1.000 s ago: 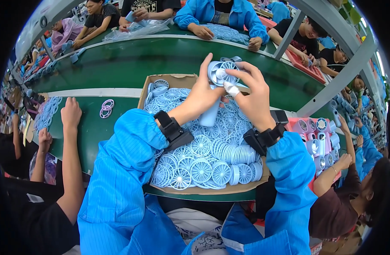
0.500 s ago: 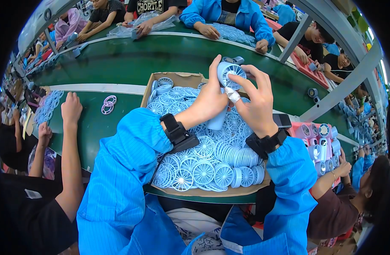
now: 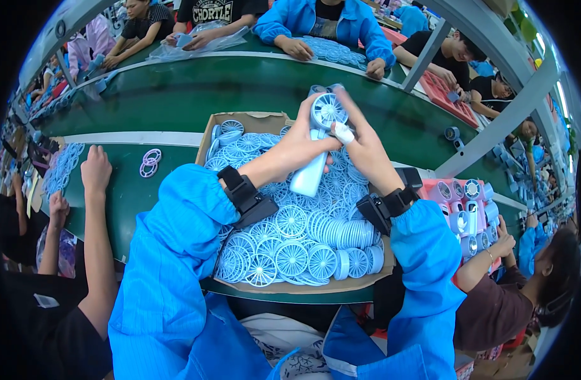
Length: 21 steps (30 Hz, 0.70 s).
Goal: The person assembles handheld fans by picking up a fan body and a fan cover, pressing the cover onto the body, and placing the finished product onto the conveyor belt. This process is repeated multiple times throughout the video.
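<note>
A long, dark-green, flat belt (image 3: 233, 85) sweeps across from 10 to 2 o'clock. Beyond it at 12 o'clock sits a co-worker in a blue smock (image 3: 360, 19), both hands resting beside a low heap of light-blue rings (image 3: 331, 52).

On the near side, a brown, shallow cardboard box (image 3: 265, 121) fills the middle, reaching down to 6 o'clock. It is packed with light-blue, round, spoked plastic grilles (image 3: 291, 221), some loose, some stacked on edge in a row. At 3 o'clock lies a pink plastic tray (image 3: 428, 190) of round-headed fan bodies.

Over the far part of the box, a light-blue plastic handheld fan (image 3: 310, 172) is held up, its round grilled head toward 1 o'clock and its handle slanting toward 7.

The left hand (image 3: 306, 136) is closed around the fan's handle and neck. The right hand (image 3: 361, 139) is partly curled, thumb at the grille's lower edge; its fingers blur beside the head, and whether they grip I cannot tell.

Two lilac plastic rings (image 3: 150, 163) overlap near 9 o'clock. Smallest is a white wrap (image 3: 344, 133) on the right thumb.
</note>
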Available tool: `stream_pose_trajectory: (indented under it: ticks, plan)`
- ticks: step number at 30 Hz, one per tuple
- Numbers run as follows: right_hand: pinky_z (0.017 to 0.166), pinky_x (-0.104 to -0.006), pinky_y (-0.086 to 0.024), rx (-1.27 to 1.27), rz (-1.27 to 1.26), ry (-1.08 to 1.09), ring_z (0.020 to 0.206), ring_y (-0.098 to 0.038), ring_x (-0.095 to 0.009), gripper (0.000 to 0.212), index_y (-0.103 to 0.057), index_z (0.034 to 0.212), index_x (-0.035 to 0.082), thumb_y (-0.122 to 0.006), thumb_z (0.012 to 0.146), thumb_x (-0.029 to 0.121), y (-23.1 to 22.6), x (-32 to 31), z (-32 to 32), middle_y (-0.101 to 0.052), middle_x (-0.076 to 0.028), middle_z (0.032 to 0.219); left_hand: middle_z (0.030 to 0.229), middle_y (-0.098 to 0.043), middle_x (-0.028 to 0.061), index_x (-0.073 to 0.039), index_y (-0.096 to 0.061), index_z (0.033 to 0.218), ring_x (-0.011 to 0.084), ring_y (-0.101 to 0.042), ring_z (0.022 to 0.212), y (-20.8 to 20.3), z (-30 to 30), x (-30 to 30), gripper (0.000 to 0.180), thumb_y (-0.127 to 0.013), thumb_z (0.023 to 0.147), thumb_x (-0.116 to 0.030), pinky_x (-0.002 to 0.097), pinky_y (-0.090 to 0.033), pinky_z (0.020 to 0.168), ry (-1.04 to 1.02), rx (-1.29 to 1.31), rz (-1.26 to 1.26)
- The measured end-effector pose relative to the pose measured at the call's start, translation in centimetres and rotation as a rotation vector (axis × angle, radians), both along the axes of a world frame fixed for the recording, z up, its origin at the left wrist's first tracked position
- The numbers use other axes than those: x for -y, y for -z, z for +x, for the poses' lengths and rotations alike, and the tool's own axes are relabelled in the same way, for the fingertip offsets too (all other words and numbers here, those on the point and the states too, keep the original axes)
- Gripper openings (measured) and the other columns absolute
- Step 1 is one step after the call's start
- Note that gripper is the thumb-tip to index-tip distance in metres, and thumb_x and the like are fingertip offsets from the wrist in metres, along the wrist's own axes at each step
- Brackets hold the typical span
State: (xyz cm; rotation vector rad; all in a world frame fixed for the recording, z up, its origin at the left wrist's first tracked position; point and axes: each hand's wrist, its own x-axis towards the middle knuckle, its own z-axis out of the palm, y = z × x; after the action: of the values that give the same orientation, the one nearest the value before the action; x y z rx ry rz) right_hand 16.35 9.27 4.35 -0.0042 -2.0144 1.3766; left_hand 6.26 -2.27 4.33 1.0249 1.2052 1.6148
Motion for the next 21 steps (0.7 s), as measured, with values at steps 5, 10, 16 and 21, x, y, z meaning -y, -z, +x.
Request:
stream_pose_trajectory:
  ticks: [5, 10, 16, 21]
  plan:
    - [0.082, -0.0293, -0.047, 0.118, -0.604, -0.216, 0.099, -0.054, -0.015, 0.048, -0.036, 0.137, 0.006, -0.053, 0.091, 0.010, -0.6, 0.0, 1.0, -0.056, -0.007, 0.114, 0.088, -0.053, 0.0101, -0.026, -0.011, 0.144, 0.0144, -0.057, 0.061, -0.1, -0.2, 0.2, 0.058, -0.043, 0.095, -0.023, 0.0271, -0.049, 0.047, 0.061, -0.002, 0.096]
    - [0.078, -0.0270, -0.049, 0.095, -0.481, -0.128, 0.098, -0.057, -0.013, 0.036, -0.046, 0.128, 0.007, -0.051, 0.093, 0.014, -1.8, 0.0, 1.5, -0.057, -0.007, 0.108, 0.080, -0.052, 0.0077, -0.026, -0.014, 0.144, 0.0130, -0.056, 0.057, -0.8, -0.2, 0.3, 0.057, -0.044, 0.096, -0.023, 0.0252, -0.046, 0.044, 0.162, 0.074, 0.114]
    - [0.074, -0.0265, -0.051, 0.079, -0.475, -0.060, 0.094, -0.059, -0.013, 0.030, -0.054, 0.117, 0.006, -0.054, 0.093, 0.024, -2.3, 0.1, 1.9, -0.058, -0.007, 0.107, 0.081, -0.052, 0.0076, -0.025, -0.017, 0.142, 0.0132, -0.056, 0.055, -0.4, -0.2, 0.0, 0.057, -0.047, 0.094, -0.020, 0.0258, -0.046, 0.043, 0.128, -0.181, 0.098]
    - [0.073, -0.0266, -0.051, 0.136, -0.429, -0.014, 0.094, -0.060, -0.012, 0.037, -0.048, 0.122, 0.008, -0.055, 0.092, 0.028, -1.5, -0.1, 1.4, -0.059, -0.007, 0.104, 0.086, -0.055, 0.0091, -0.021, -0.020, 0.140, 0.0142, -0.059, 0.063, 0.4, 0.0, -0.4, 0.055, -0.049, 0.093, -0.017, 0.0280, -0.049, 0.050, 0.076, -0.218, 0.077]
